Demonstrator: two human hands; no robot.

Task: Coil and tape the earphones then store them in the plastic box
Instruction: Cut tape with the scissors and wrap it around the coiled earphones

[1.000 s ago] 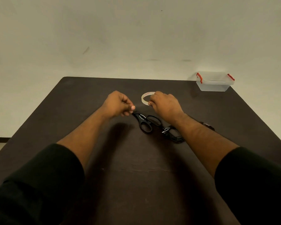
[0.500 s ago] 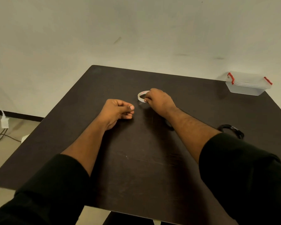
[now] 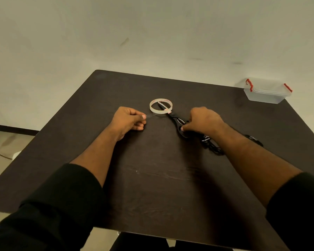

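Head view: I note my left hand [image 3: 129, 120] pinching a tape strip [image 3: 150, 115] drawn from the tape roll [image 3: 161, 105]; right hand [image 3: 205, 121] curled round the scissors [image 3: 178, 122]; earphones [image 3: 213, 147] beneath my right forearm; plastic box [image 3: 266, 91] shut, at the bench [image 3: 152, 187] far-right corner.

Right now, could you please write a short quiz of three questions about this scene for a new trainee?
1. True or false: the plastic box has its lid on.
2. Which hand grips the scissors? A) left hand B) right hand
3. Fill in: the left hand pinches a strip pulled from the ____.

Key: 1 true; 2 B; 3 tape roll.
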